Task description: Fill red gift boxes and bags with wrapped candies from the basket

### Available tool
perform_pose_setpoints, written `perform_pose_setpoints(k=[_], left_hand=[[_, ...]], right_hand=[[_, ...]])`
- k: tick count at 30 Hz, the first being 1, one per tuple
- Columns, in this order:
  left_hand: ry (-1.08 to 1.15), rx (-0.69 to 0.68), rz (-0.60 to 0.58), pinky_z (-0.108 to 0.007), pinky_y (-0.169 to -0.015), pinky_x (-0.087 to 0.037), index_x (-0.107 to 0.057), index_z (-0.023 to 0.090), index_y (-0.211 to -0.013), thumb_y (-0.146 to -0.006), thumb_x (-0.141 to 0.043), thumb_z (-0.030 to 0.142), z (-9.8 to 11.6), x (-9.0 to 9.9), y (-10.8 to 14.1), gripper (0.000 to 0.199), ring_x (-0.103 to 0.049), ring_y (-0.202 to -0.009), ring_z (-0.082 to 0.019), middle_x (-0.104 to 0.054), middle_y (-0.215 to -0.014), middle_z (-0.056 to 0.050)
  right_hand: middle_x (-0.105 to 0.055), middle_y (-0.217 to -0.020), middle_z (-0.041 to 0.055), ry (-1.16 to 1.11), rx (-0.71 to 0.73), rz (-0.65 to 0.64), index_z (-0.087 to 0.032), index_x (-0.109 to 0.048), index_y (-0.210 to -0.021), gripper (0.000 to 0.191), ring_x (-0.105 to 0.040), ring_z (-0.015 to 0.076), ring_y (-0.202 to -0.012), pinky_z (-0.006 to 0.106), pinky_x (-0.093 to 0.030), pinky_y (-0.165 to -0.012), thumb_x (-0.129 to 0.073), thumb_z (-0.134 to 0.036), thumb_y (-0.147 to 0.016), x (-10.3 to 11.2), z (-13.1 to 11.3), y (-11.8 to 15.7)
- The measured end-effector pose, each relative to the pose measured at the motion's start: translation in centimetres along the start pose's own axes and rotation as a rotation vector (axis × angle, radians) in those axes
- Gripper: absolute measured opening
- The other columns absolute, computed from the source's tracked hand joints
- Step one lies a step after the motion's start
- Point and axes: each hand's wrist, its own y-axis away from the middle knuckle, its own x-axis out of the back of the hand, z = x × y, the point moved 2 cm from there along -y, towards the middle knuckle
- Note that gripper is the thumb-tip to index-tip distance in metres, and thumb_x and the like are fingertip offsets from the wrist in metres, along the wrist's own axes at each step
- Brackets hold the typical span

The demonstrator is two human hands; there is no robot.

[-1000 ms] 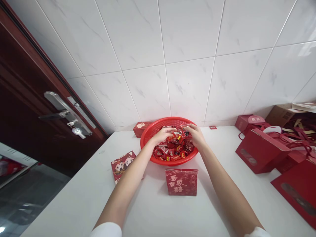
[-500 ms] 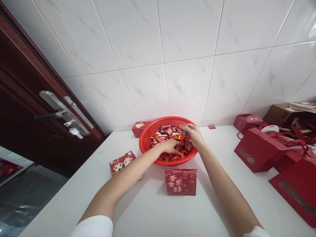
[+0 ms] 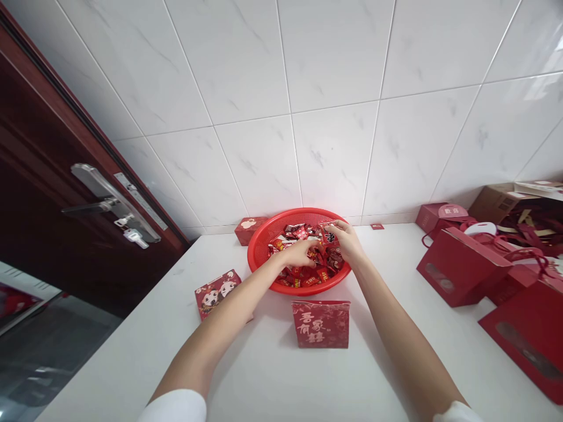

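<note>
A red perforated plastic basket (image 3: 259, 258) stands near the wall with many wrapped candies (image 3: 303, 276) in it, mostly red. Inside it is my left hand (image 3: 299, 254), low over the pile, its fingers and thumb curled round a red-wrapped candy that they partly cover. At the basket's right rim, my right hand (image 3: 346, 239) pinches a red and clear packet (image 3: 331, 234) with a dark character on it. In front of the basket a red gift box (image 3: 321, 325) with white characters stands upright, its top edge towards the basket.
A panda-printed red box (image 3: 215, 293) lies beside my left forearm. Another small red box (image 3: 248, 230) is behind the basket. Red gift bags (image 3: 466, 266) and a cardboard box with ribbons (image 3: 495, 202) crowd the right. A small red card (image 3: 377, 226) lies by the wall; left is a door (image 3: 53, 176).
My left hand has shifted slightly back and up in the basket, and its fingers have curled from a more spread pose. My right hand stays at the rim with the packet.
</note>
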Motion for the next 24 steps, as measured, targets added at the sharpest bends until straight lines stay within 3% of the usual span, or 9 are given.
perform_pose_setpoints(k=[3,5,13,19,24], left_hand=[[0.057,0.027,0.135,-0.035,-0.093,-0.05,-0.06,0.017,-0.132,-0.062,-0.076,0.013,-0.2,0.8,0.4,0.072,-0.064,-0.106,-0.028,-0.068,-0.118,-0.007],[0.068,0.057,0.156,-0.038,-0.095,-0.05,-0.059,0.016,-0.134,-0.06,-0.077,0.013,-0.4,1.0,0.5,0.076,-0.063,-0.109,-0.03,-0.068,-0.12,-0.008],[0.141,0.085,0.169,-0.038,-0.105,-0.044,-0.071,0.02,-0.116,-0.062,-0.079,0.016,-0.6,1.1,0.5,0.055,-0.062,-0.117,-0.031,-0.07,-0.12,-0.007],[0.228,0.091,0.319,-0.038,-0.101,-0.046,-0.068,0.018,-0.119,-0.066,-0.081,0.021,-0.2,1.6,0.7,0.055,-0.063,-0.111,-0.029,-0.071,-0.111,-0.006],[0.645,0.128,0.46,-0.033,-0.093,-0.05,-0.064,0.016,-0.118,-0.074,-0.076,0.023,-0.4,2.1,0.6,0.046,-0.065,-0.102,-0.022,-0.07,-0.111,-0.008]], right_hand=[[-0.07,-0.073,0.0008,-0.002,-0.013,-0.001,-0.022,-0.066,-0.068,0.024,-0.06,0.0186,-0.067,0.03,-0.05,-0.053,-0.079,-0.038,-0.055,0.1,0.1,-0.1],[-0.071,-0.075,0.0012,-0.003,-0.014,-0.005,-0.022,-0.066,-0.068,0.025,-0.061,0.0192,-0.068,0.03,-0.051,-0.053,-0.08,-0.038,-0.055,0.2,0.2,-0.1],[-0.071,-0.071,0.0009,0.0,0.01,-0.012,-0.022,-0.067,-0.069,0.025,-0.063,0.0193,-0.07,0.03,-0.051,-0.06,-0.081,-0.039,-0.056,0.2,0.2,-0.3],[-0.072,-0.072,0.001,-0.009,0.011,-0.014,-0.022,-0.067,-0.069,0.025,-0.064,0.0194,-0.071,0.03,-0.051,-0.063,-0.081,-0.039,-0.056,0.2,0.1,-0.2],[-0.072,-0.072,0.0005,-0.024,-0.003,-0.024,-0.022,-0.068,-0.072,0.025,-0.065,0.0195,-0.068,0.032,-0.052,-0.064,-0.08,-0.039,-0.058,0.1,0.0,-0.1]])
